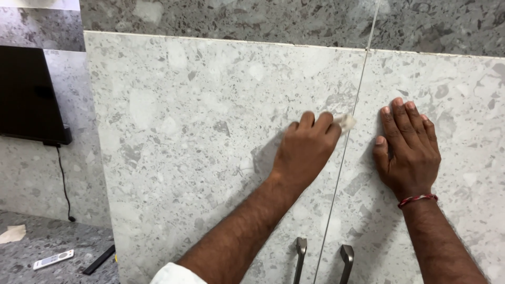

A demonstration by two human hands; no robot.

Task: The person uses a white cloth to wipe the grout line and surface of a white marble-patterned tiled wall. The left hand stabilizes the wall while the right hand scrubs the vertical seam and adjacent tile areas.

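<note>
Left hand (305, 150) pinches a small white cloth (346, 122) against the cabinet door (210, 131) seam, while right hand (407, 147) lies flat, fingers spread, bracing the other door (463, 105).

Grey speckled stone-look wall (263, 16) fills twelve o'clock. At nine o'clock a dark flat screen (31, 94) hangs, its black cable (63, 179) trailing down. At seven o'clock a grey counter (52, 236) carries a white remote (52, 259) and a crumpled paper (11, 233).

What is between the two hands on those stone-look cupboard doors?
In the head view, the thin vertical gap where the two doors meet runs between the left hand and the right hand. A small whitish wad at the left fingertips reaches it.
</note>
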